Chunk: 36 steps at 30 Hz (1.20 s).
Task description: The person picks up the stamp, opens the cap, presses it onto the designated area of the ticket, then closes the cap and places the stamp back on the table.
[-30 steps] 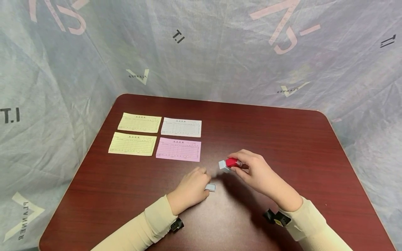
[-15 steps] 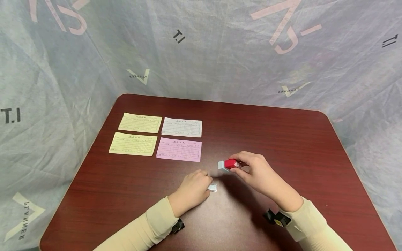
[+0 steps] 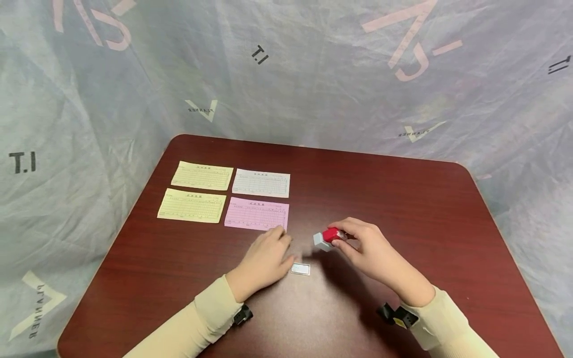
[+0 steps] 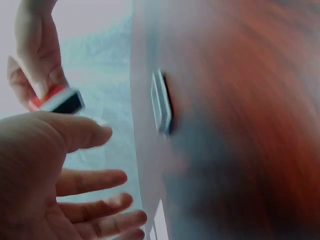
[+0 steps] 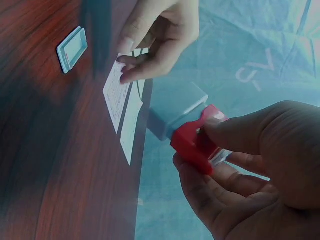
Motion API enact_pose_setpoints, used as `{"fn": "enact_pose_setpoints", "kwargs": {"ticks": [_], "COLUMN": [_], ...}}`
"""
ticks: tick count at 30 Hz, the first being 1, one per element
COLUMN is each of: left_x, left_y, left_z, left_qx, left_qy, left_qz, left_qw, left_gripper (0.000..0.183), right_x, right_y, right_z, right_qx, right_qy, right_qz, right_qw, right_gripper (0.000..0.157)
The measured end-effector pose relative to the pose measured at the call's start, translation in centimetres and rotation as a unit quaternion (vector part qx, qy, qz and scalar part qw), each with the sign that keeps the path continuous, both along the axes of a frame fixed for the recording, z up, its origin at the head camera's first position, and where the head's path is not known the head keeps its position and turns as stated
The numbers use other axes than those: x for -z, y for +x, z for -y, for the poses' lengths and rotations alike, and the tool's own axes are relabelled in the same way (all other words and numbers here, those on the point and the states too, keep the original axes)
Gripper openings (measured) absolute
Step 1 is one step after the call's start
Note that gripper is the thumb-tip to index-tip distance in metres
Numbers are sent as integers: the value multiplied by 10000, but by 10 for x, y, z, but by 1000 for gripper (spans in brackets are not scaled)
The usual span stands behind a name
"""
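My right hand (image 3: 371, 246) pinches a self-inking stamp (image 3: 333, 234) above the table, thumb on one side of its red grip and fingers on the other. The stamp's pale blue-grey base (image 5: 175, 107) points left, toward the other hand. A shallow rectangular stamp cap (image 3: 300, 269) lies on the table, hollow side up, its raised rim plain in the right wrist view. Just left of the cap, my left hand (image 3: 261, 257) has its fingers extended and holds nothing. Its fingertips overlap the lower edge of the pink slip (image 3: 255, 213) in the head view.
Two yellow printed slips (image 3: 192, 205) and a white slip (image 3: 261, 183) lie with the pink one in two rows at the table's left. The dark red tabletop (image 3: 394, 194) has rounded far corners. Grey printed cloth (image 3: 313, 74) hangs behind it.
My left hand has let go of the cap, opened its fingers and drawn back to the left. The right hand still holds the stamp in about the same place, slightly turned.
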<state>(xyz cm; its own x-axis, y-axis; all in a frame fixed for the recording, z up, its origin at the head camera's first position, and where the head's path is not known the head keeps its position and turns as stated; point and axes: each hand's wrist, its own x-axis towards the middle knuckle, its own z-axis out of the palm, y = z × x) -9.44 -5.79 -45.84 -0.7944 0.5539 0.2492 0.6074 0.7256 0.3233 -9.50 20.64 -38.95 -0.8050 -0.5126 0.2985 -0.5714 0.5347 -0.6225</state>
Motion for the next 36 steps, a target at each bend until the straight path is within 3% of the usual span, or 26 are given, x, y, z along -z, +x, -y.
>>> {"fn": "enact_pose_setpoints", "kwargs": {"ticks": [4,8,14,18,23,29,36], "left_x": [0,-1,-6,-5,1,1,-3], "left_y": [-4,-7,-10,-13,-14,-10,-5], "left_z": [18,36,55,62,69,66,57], "left_qx": [-401,-755,-1389,-1611,-1531,-1320,-1183], "left_qy": [-38,-359,-995,-1148,-1266,-1090,-1417], "left_qz": [125,458,1138,1404,1548,1629,1194], "left_qw": [9991,9954,9787,9701,9678,9717,9755], "left_gripper": [34,42,69,76,74,71,57], "right_x": [0,0,-1,-2,0,2,2], "right_y": [0,-1,-1,-2,-1,-2,-3], "right_z": [0,-1,-1,-1,-1,-2,-3], "right_qx": [38,123,254,298,321,442,515], "right_qy": [-95,-135,-113,-148,-103,-18,40], "right_qz": [25,66,164,217,206,8,-87], "right_qw": [9999,9998,9995,9992,9992,9990,9986], "right_gripper": [26,26,27,29,29,29,28]}}
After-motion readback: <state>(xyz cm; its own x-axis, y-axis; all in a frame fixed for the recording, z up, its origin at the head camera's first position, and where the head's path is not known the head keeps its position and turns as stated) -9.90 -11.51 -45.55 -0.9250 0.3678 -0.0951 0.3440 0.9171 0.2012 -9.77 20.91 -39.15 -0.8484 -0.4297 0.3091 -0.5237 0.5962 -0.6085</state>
